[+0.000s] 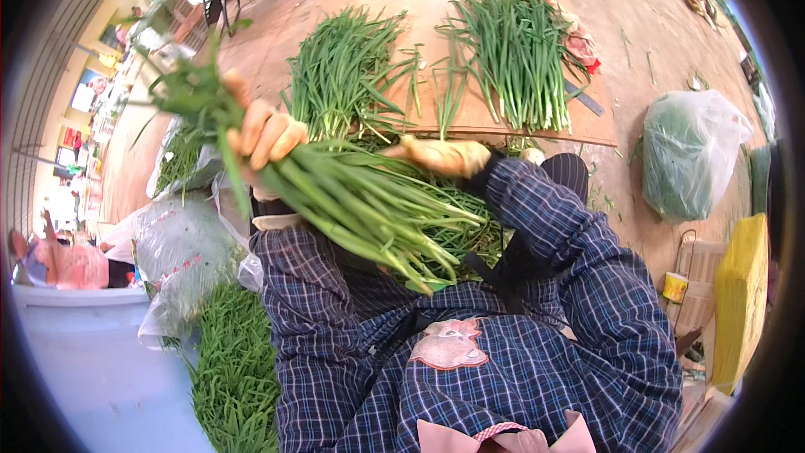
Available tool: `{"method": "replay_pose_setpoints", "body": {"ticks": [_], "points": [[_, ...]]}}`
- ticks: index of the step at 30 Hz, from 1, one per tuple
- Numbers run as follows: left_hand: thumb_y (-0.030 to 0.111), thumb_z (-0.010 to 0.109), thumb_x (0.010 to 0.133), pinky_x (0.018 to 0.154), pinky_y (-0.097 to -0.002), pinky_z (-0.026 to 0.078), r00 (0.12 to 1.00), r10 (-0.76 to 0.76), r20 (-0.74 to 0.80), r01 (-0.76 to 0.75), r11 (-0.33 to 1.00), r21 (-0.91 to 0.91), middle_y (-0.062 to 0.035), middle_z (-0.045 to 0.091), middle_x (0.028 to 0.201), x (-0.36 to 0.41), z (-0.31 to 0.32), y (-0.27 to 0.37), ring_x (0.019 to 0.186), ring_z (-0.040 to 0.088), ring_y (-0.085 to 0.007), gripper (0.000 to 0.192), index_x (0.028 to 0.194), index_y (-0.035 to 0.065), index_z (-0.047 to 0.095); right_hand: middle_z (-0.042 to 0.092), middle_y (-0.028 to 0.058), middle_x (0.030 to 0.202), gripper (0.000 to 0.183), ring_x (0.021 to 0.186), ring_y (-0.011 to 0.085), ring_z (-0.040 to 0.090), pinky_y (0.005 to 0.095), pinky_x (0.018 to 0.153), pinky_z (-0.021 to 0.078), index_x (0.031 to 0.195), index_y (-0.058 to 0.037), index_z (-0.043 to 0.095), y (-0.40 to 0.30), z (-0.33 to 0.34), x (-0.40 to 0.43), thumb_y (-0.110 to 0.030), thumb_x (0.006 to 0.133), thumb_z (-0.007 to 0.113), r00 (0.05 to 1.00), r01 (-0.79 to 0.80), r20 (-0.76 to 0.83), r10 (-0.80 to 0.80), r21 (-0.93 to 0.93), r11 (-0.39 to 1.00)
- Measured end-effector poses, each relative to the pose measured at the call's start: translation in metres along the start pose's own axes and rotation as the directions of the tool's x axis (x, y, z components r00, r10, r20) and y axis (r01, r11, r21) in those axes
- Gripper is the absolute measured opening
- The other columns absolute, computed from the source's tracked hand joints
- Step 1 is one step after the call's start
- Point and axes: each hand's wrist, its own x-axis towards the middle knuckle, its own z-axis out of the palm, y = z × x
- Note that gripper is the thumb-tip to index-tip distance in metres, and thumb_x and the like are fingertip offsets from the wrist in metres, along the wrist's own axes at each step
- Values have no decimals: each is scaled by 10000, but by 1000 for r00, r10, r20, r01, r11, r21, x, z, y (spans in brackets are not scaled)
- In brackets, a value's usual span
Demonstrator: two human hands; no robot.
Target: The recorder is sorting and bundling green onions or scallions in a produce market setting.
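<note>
My left hand (270, 132), in a pale glove, grips a bunch of garlic chives (371, 207) around its leafy part. The bunch slants across my lap, its pale stem ends pointing to the lower right and its blurred leaf tips to the upper left. My right hand (446, 156), also gloved, is beside the upper edge of the bunch, its fingers pointing left. Leaves partly hide those fingers, so whether they hold anything is unclear. Under the bunch, loose green trimmings (471, 201) lie between my knees.
Two piles of chives, a left one (346, 69) and a right one (516, 56), lie on a wooden board (421, 100) with a metal ruler (585, 99). Filled plastic bags stand at right (685, 151) and left (182, 245). More greens (233, 371) lie beside me. A person (69, 258) is at far left.
</note>
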Motion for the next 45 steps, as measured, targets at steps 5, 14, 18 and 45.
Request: {"method": "replay_pose_setpoints", "body": {"ticks": [5,14,18,45], "points": [[105,541,947,703,-297,516,650,115,-752,339,841,422,31,505,722,3,-23,2,613,505,-101,419,1363,109,483,450,167,1450,1244,1311,264,453,439,1101,367,1523,-55,246,64,48,-41,-922,642,382,1000,-16,3,16,489,872],[156,616,912,564,-403,537,296,143,-944,672,671,312,-62,594,698,28,-154,-40,603,613,-248,101,897,58,595,644,136,1173,578,1024,266,661,428,912,551,1360,-37,469,86,30,-37,-202,859,704,966,102,-231,116,755,648],[165,635,899,554,-402,529,292,79,-953,683,680,265,-66,606,690,60,-181,-60,598,608,-246,120,850,58,613,699,143,1011,403,817,237,701,375,745,602,1214,26,583,73,0,-40,-190,878,637,907,159,-376,190,724,671],[849,441,755,1101,-464,350,436,-328,-838,669,741,58,-133,507,1377,-166,-138,-132,1281,474,-283,1055,1465,73,353,671,209,1056,814,956,289,668,362,837,529,1362,102,378,56,-13,-16,-293,768,771,450,-623,-887,107,-226,749]]}}
